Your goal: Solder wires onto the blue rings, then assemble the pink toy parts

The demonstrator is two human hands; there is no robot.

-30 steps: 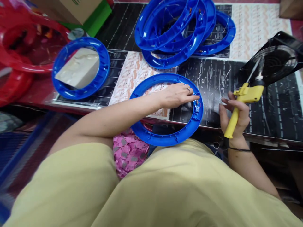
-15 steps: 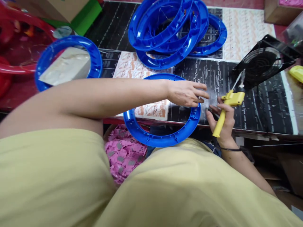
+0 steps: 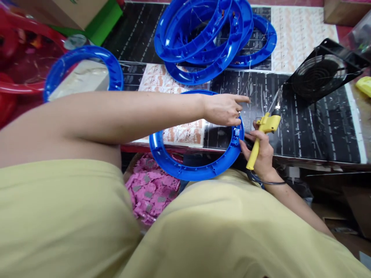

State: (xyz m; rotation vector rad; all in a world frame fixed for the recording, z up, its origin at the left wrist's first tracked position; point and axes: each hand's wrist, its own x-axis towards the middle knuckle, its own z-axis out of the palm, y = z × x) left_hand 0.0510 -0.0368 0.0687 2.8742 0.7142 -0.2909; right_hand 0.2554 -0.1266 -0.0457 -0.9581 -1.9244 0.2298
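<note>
My right hand point(image 3: 262, 152) is wrapped round the yellow handle of a soldering gun point(image 3: 268, 122), whose metal tip points up and away over the table. The thumb of that hand reaches to the right rim of a blue plastic ring point(image 3: 197, 172), close to a small light part point(image 3: 237, 133) in its channel. Over the ring's upper right side lies my left hand point(image 3: 224, 109), index finger stretched out to the right and the other fingers bent. Whether those bent fingers touch the rim is hard to make out. The ring overhangs the table's front edge near my lap.
Several blue rings point(image 3: 199, 73) are piled at the back. Another blue ring point(image 3: 116, 73) leans around a pale block point(image 3: 87, 77) at left, beside a red basin point(image 3: 34, 87). A black fan point(image 3: 319, 73) stands at right. Pink pieces point(image 3: 150, 185) fill a container below the table.
My right hand has brought the soldering gun left, closer to the ring. The left hand has shifted slightly left and up, its fingers now more bent except the index finger.
</note>
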